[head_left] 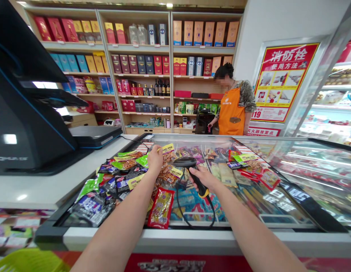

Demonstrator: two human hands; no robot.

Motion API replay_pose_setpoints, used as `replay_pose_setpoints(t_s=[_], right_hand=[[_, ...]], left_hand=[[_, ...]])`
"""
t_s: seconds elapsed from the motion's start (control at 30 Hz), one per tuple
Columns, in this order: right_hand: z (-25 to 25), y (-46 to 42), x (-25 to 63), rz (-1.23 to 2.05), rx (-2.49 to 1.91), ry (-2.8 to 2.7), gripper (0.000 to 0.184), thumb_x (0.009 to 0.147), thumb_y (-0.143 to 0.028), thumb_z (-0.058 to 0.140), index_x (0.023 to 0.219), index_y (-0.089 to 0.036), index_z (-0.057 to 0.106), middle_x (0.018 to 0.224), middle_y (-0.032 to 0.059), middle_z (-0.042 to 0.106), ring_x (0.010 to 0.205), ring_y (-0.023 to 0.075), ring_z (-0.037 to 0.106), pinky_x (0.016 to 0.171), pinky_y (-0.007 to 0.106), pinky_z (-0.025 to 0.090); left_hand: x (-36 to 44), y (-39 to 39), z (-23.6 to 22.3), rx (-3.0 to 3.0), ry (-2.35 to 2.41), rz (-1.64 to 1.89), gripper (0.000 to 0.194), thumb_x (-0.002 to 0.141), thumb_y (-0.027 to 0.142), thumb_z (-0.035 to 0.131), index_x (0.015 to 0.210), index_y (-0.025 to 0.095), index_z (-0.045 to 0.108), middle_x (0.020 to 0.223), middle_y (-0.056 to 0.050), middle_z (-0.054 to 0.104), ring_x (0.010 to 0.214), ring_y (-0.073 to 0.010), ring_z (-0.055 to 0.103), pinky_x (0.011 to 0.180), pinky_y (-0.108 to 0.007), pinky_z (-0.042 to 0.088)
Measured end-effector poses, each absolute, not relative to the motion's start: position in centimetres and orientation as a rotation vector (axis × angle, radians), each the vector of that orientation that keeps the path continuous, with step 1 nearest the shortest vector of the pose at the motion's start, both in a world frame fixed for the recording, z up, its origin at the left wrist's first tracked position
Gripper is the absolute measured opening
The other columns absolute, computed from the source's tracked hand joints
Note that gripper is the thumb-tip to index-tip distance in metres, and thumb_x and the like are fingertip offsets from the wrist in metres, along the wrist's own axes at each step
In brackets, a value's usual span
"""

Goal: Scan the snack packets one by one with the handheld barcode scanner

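Plainly, a light packet and a firmer scanner

Now the snack packet (167, 148) is above the freezer (192, 238), pinched at its edge by the closed fingers of the left hand (155, 158). It looks light, floppy and slightly slippery; the yellow header seems the best hold, sparing the contents a squeeze.

Beside it, the right hand (205, 176) has its fingers wrapped around the grip of the scanner (184, 162), probably stiff and heavier, its cable (178, 200) looping below. A red packet (161, 208) lies nearer the freezer's front rim, loose packets (122, 183) to the left. Beyond stands a person in an orange apron (230, 111).
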State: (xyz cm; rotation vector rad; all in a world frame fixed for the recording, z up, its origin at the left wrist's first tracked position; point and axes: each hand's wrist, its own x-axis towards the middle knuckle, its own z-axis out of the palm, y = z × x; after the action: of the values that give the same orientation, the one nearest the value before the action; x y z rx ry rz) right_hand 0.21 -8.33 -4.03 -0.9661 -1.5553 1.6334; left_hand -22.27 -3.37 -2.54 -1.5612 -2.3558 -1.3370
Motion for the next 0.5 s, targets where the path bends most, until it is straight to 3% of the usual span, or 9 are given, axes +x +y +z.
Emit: replay_pose_setpoints(t_s=[0.5], right_hand=[[-3.95, -8.26, -0.17, 1.608, -1.018, -1.483, 0.041, 0.072, -0.056, 0.064, 0.075, -0.020, 0.044, 0.052, -0.0072, 0.052, 0.036, 0.0069, 0.046, 0.034, 0.019, 0.040]], left_hand=[[-22.40, -3.31, -2.46, -1.567, -2.375, -1.383, 0.023, 0.084, 0.026, 0.044, 0.096, 0.021, 0.063, 0.093, -0.006, 0.069, 0.088, -0.0218, 0.062, 0.077, -0.029, 0.043]])
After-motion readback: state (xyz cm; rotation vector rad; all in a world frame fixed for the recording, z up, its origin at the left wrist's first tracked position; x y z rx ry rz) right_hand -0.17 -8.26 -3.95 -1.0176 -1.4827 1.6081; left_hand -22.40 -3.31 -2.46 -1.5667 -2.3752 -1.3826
